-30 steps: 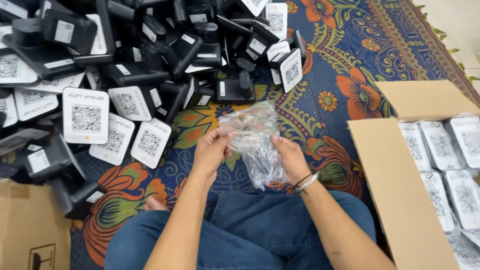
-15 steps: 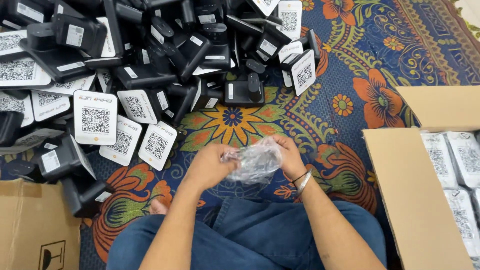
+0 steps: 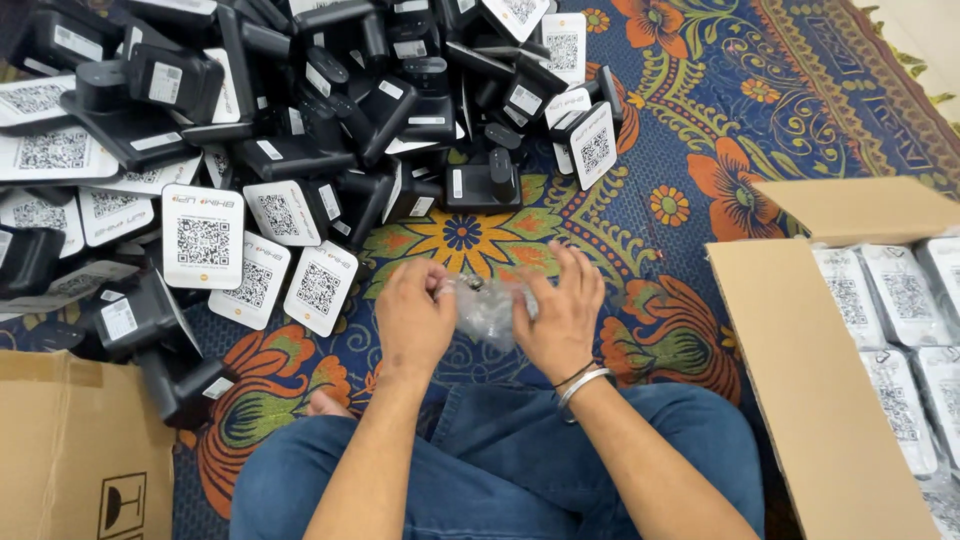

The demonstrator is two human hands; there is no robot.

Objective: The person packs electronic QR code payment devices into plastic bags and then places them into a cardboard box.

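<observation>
Both hands, left hand (image 3: pixel 415 310) and right hand (image 3: pixel 560 310), have scrunched the clear plastic bag (image 3: pixel 490 310) smaller, fingers clamped on it above the carpet (image 3: pixel 700 130).

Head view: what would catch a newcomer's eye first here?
The big heap of black stands with white code cards across the upper left, spilling over a bright floral rug. At centre, the left hand and right hand crumple a clear plastic bag. At right, an open cardboard box holds bagged units.
</observation>
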